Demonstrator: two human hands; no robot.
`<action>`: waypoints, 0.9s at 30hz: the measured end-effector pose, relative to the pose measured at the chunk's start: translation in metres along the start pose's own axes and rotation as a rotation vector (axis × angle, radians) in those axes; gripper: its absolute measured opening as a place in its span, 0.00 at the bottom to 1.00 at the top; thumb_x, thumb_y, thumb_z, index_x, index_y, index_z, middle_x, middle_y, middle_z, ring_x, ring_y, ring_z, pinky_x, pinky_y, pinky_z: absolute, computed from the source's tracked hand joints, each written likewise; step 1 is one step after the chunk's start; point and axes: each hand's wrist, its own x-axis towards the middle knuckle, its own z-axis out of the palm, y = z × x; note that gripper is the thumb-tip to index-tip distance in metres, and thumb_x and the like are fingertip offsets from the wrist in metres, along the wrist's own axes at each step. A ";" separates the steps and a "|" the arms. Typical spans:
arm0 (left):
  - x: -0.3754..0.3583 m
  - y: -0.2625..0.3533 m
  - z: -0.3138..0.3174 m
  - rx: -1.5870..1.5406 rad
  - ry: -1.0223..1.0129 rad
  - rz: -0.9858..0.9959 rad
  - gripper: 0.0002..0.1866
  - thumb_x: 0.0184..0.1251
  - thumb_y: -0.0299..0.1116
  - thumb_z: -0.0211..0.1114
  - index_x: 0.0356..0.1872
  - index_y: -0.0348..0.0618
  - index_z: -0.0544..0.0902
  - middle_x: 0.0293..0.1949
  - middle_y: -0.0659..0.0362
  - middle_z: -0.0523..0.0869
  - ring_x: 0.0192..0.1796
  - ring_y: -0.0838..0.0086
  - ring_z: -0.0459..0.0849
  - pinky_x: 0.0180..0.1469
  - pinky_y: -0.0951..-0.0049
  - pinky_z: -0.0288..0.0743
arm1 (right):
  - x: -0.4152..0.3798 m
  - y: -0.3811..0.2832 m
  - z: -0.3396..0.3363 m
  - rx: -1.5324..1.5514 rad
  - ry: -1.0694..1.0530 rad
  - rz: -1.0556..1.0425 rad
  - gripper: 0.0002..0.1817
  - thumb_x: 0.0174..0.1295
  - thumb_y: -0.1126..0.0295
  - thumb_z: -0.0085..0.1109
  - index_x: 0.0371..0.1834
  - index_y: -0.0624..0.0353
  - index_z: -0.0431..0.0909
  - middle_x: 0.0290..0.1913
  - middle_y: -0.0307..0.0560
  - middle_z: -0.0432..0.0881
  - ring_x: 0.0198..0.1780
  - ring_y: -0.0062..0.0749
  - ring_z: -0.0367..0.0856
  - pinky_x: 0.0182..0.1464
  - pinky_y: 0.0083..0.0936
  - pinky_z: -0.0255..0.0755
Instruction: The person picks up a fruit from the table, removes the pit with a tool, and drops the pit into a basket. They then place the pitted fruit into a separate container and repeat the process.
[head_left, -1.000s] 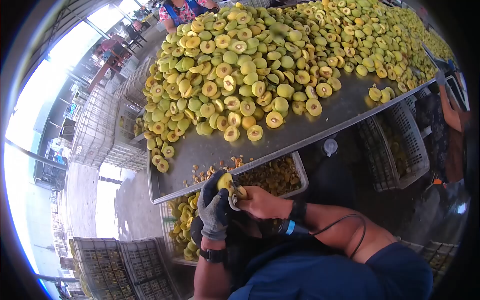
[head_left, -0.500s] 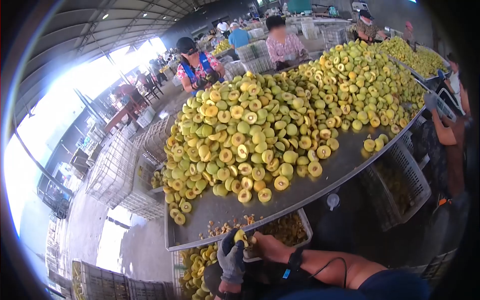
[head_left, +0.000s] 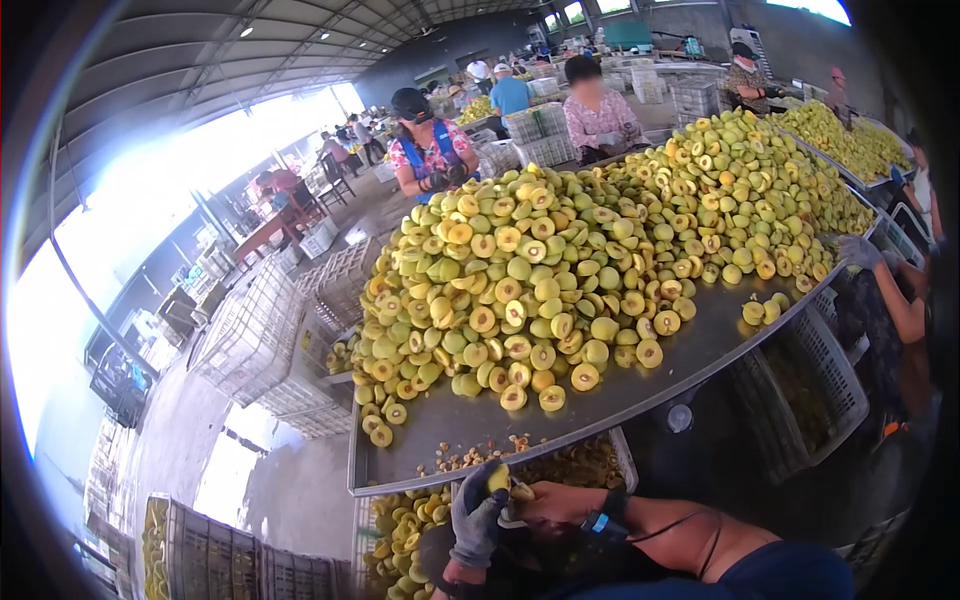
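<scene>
A large heap of halved yellow-green fruit (head_left: pixel 520 290) covers the metal table (head_left: pixel 640 395). At the table's near edge my left hand (head_left: pixel 476 520), in a grey glove, is closed around a yellow fruit piece (head_left: pixel 498 478). My bare right hand (head_left: pixel 552 503), with a dark band on its wrist, is closed beside the fruit, on a small tool whose shape is hard to make out. Small pits (head_left: pixel 470 457) lie on the table just beyond my hands. Below them, a crate of fruit pieces (head_left: pixel 408 530) stands at the left and a bin of darker scraps (head_left: pixel 575 465) at the right.
Across the table are a person in a blue vest (head_left: pixel 432 150) and a person in a patterned shirt (head_left: pixel 598 115). Another person's gloved hand (head_left: pixel 858 252) is at the right edge. Stacked crates (head_left: pixel 255 330) stand left; an open crate (head_left: pixel 815 390) stands right.
The whole view has shifted, so the table and heap appear lower and further right. My hands stay together at the fruit, and my right wrist has turned slightly.
</scene>
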 end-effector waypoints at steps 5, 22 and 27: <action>-0.006 -0.008 -0.004 0.040 -0.023 0.041 0.29 0.68 0.20 0.66 0.71 0.33 0.76 0.69 0.53 0.79 0.71 0.67 0.76 0.75 0.67 0.67 | 0.031 0.031 0.005 -0.297 0.190 -0.459 0.07 0.76 0.63 0.62 0.44 0.53 0.80 0.25 0.32 0.75 0.21 0.17 0.69 0.23 0.21 0.63; -0.002 -0.031 -0.006 -0.342 0.024 -0.074 0.28 0.73 0.35 0.62 0.70 0.28 0.76 0.64 0.51 0.83 0.62 0.66 0.82 0.68 0.67 0.75 | 0.003 -0.006 0.020 -0.280 0.224 -0.003 0.05 0.74 0.68 0.57 0.40 0.57 0.76 0.22 0.37 0.74 0.18 0.22 0.72 0.20 0.25 0.66; -0.003 -0.008 0.004 0.214 0.019 0.198 0.27 0.76 0.36 0.60 0.71 0.31 0.75 0.66 0.50 0.81 0.68 0.62 0.79 0.72 0.62 0.71 | 0.010 0.004 0.004 -0.100 0.061 0.043 0.06 0.75 0.72 0.56 0.49 0.59 0.78 0.31 0.42 0.82 0.28 0.28 0.81 0.29 0.31 0.76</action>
